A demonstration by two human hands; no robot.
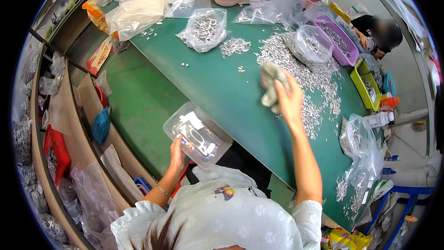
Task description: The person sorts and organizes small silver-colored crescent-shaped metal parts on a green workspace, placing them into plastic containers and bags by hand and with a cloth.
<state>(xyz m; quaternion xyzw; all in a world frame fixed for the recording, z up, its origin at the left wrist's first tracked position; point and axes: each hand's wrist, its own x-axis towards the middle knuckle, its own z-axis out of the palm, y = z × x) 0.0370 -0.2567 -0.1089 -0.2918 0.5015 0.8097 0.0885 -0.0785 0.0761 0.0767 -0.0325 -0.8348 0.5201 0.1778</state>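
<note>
The person's right arm reaches up from the lower right of the centre, the forearm running nearly straight and leaning slightly left at the wrist. The right hand (pixel 290 98), right of the frame's centre, is closed around a bunched cloth (pixel 274 82), with the thumb side toward the left; some of the fingers are hidden. The left arm comes in from the lower left with the elbow bent and a thin bracelet (pixel 162 189) near the wrist. The left hand (pixel 176 155) pinches the near left side of a clear plastic box (pixel 208 159), its thumb lying over the rim.

The cloth is greyish green, crumpled into thick folds and slightly blurred. It is over the green tabletop (pixel 222 88), just left of a broad spread of small silvery metal pieces (pixel 319 74); whether it touches the surface cannot be told. The box, just below and left of the frame's centre, is rectangular with rounded corners, see-through and tilted, beside the table's edge. White patches shine across its middle, and it is unclear which are glare and which are contents.

A purple basket (pixel 348 60) and a lime-green basket (pixel 359 84) stand in the upper right.
</note>
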